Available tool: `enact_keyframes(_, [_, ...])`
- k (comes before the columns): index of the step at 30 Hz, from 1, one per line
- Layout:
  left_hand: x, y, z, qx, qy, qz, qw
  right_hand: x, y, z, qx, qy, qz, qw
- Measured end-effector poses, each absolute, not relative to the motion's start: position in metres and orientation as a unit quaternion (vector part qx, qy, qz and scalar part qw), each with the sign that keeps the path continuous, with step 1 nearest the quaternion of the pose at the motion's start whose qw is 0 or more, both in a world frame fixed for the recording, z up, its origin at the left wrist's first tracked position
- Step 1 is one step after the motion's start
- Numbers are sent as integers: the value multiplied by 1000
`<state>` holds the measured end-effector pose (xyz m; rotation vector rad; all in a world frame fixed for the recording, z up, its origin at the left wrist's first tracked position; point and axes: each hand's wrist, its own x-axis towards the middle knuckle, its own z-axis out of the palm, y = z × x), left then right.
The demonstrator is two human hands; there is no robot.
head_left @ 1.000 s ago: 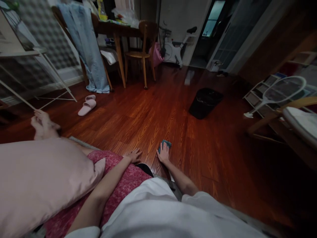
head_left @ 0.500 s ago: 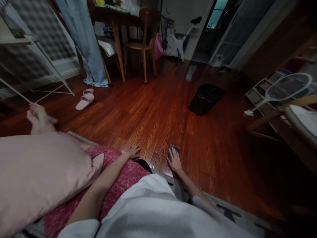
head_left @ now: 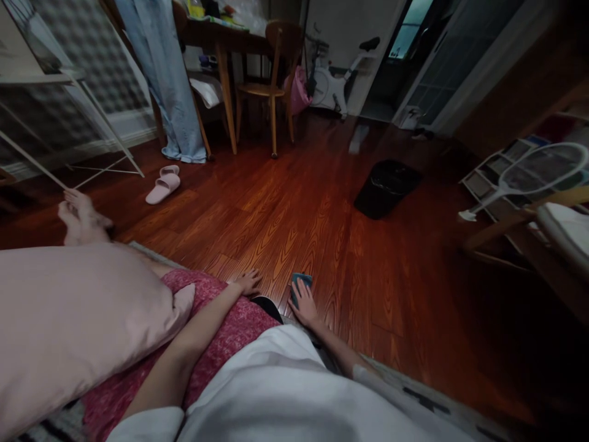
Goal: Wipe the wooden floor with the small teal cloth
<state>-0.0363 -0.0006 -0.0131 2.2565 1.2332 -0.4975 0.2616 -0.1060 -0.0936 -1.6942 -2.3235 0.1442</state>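
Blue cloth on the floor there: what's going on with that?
The person's right hand lies over the blue cloth, fingers spread, on the wood floor. The left hand is open nearby, with nothing visible in it. A pink pillow covers part of the legs. Farther off stand a black bin and, to the left, pink slippers.

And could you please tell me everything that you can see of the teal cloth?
The teal cloth is small and roughly rectangular, and looks like fabric, perhaps folded. It lies flat on the wooden floor, just beyond the rug's edge. The right hand rests over it, covering much of it; the far edge shows. Its underside is hidden.
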Motion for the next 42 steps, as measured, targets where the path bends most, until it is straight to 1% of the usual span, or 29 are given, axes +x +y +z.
enact_keyframes(2, [-36, -1, -14, 831, 457, -182, 262, 277, -130, -93, -541, -830, 57, 126])
enact_keyframes(4, [-36, -1, -16, 830, 457, -181, 263, 300, -142, -92, -546, -827, 58, 126])
enact_keyframes(6, [-36, 0, -18, 830, 457, -181, 262, 323, -139, -90, -591, -794, 52, 129])
enact_keyframes(9, [-36, 0, -20, 831, 456, -184, 260, 342, -110, -88, -692, -708, 37, 139])
enact_keyframes(12, [-36, 1, -21, 835, 451, -182, 257, 332, -71, -87, -778, -610, 25, 147])
enact_keyframes(14, [-36, 2, -21, 834, 453, -181, 258, 312, -51, -88, -799, -582, 23, 153])
enact_keyframes(17, [-36, 3, -20, 827, 460, -188, 263, 278, -42, -91, -779, -607, 26, 157])
enact_keyframes(21, [-36, 2, -18, 826, 461, -185, 265, 254, -71, -97, -658, -740, 36, 132])
enact_keyframes(24, [-36, 1, -17, 831, 456, -184, 260, 270, -106, -97, -564, -816, 48, 118])
enact_keyframes(26, [-36, 0, -15, 831, 454, -187, 259, 295, -124, -95, -538, -833, 53, 116])
enact_keyframes(28, [-34, -1, -13, 829, 458, -190, 260, 322, -133, -94, -558, -819, 50, 121])
enact_keyframes(31, [-33, -3, -10, 824, 463, -196, 261, 353, -125, -93, -655, -742, 32, 139])
enact_keyframes(34, [-32, -3, -8, 823, 462, -202, 263, 357, -97, -92, -761, -628, 17, 163])
enact_keyframes(36, [-33, -2, -8, 821, 463, -202, 265, 345, -77, -92, -800, -573, 15, 179])
enact_keyframes(39, [-34, -1, -7, 823, 461, -202, 262, 312, -57, -93, -803, -563, 18, 193])
enact_keyframes(42, [-34, -2, -4, 824, 460, -205, 258, 276, -61, -95, -751, -635, 28, 179])
